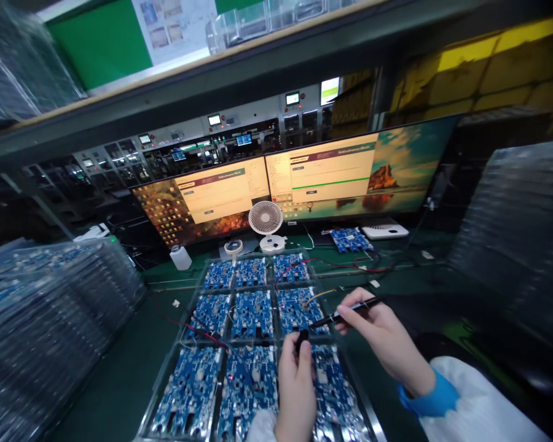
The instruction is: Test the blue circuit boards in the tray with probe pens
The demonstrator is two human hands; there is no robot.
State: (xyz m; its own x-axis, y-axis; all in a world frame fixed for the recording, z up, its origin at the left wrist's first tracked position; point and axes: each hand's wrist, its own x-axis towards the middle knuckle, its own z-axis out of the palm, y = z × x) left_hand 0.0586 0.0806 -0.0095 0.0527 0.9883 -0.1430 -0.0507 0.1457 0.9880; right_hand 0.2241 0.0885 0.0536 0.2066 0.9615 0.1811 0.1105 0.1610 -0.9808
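A clear tray (pixel 184 319) holds several blue circuit boards (pixel 251 310) in a grid on the green bench. My left hand (pixel 295 387) rests over the lower right boards, gripping a small black probe (pixel 302 339) that points down at a board. My right hand (pixel 380 334) holds a thin black probe pen (pixel 350 311) whose tip touches the middle right board (pixel 295 307). Red and black wires (pixel 203 331) trail across the tray.
Two monitors (pixel 332 175) stand behind, with a small white fan (pixel 266 221) in front. A loose blue board (pixel 351 239) and a white device (pixel 384 231) lie at the back right. Stacks of clear trays rise at the left (pixel 37 325) and right (pixel 520 233).
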